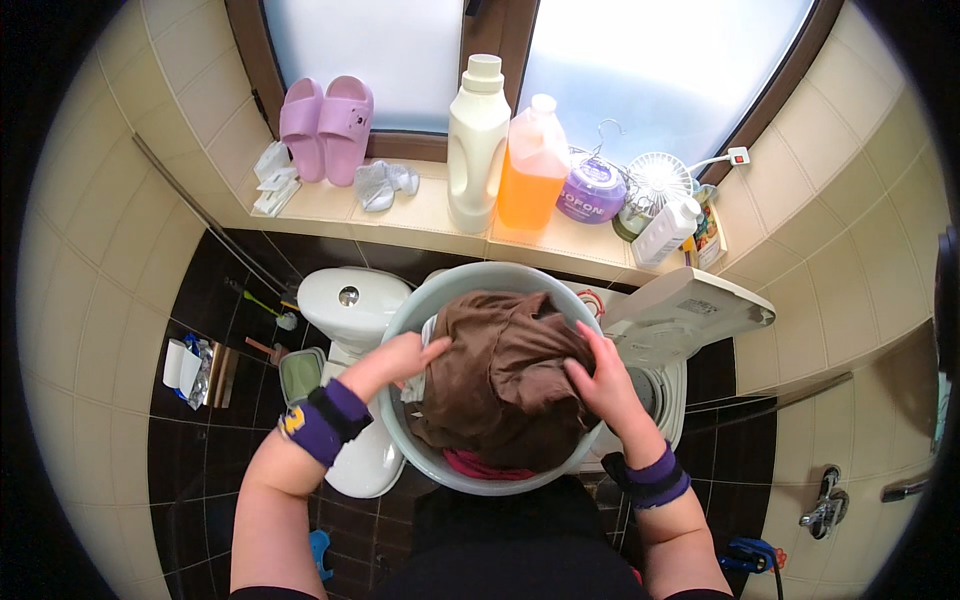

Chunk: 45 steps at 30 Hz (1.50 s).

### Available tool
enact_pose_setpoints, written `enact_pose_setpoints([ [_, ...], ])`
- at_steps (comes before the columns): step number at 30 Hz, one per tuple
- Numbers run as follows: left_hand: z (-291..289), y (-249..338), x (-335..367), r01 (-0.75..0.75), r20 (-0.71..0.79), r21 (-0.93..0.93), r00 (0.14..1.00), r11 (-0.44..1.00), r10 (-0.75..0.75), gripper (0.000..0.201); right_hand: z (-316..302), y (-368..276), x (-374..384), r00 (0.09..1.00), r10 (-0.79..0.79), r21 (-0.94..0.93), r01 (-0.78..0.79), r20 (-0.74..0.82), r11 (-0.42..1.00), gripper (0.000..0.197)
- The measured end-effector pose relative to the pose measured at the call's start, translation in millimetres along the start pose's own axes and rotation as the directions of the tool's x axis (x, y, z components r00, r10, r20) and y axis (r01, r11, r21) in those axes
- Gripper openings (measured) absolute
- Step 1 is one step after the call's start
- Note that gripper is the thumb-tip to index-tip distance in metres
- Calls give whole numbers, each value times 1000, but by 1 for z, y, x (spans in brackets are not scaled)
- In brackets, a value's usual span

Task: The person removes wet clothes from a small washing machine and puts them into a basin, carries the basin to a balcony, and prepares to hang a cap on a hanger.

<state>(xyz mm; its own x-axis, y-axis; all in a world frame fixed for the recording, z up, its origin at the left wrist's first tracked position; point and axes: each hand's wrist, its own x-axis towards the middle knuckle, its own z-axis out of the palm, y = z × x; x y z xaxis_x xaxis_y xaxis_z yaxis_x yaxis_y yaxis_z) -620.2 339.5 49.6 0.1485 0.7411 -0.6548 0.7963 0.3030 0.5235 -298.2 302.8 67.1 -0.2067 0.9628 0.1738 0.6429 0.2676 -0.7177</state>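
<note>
A large pale grey-blue basin (400, 450) sits in front of my body, piled with laundry. On top lies a crumpled brown garment (500, 370). Some pink cloth (485, 465) shows at the near side, and a bit of whitish cloth (415, 385) at the left. My left hand (405, 357) reaches over the left rim, its fingers closed on the brown garment's edge. At the right rim, my right hand (603, 382) grips the garment between thumb and fingers. Part of each hand's hold is hidden by the cloth.
Right of the basin stands a top-loading washing machine (678, 385) with its lid (690, 315) raised. A white toilet (350, 300) is at the left. Along the windowsill stand pink slippers (330, 130), a cream bottle (477, 150), an orange-filled jug (530, 180) and a small fan (660, 180).
</note>
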Motion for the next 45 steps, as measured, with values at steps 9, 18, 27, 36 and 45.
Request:
enact_pose_setpoints([
  [9,30,13,-16,-618,-225,401,649,676,727,88,2,-50,-32,960,-98,-55,116,263,992,75],
  [18,29,-9,33,-548,-58,328,801,769,596,102,48,-26,-28,947,-46,-218,120,318,969,80],
  [27,56,28,-32,-497,-75,495,792,712,606,99,42,-8,-35,953,-123,-127,163,278,978,76],
  [36,66,24,-11,-410,-85,610,817,678,570,99,10,11,-38,990,-137,271,124,27,954,39],
  [45,79,61,-51,-473,-261,476,728,741,633,76,-47,268,-73,941,337,63,-338,16,939,27],
])
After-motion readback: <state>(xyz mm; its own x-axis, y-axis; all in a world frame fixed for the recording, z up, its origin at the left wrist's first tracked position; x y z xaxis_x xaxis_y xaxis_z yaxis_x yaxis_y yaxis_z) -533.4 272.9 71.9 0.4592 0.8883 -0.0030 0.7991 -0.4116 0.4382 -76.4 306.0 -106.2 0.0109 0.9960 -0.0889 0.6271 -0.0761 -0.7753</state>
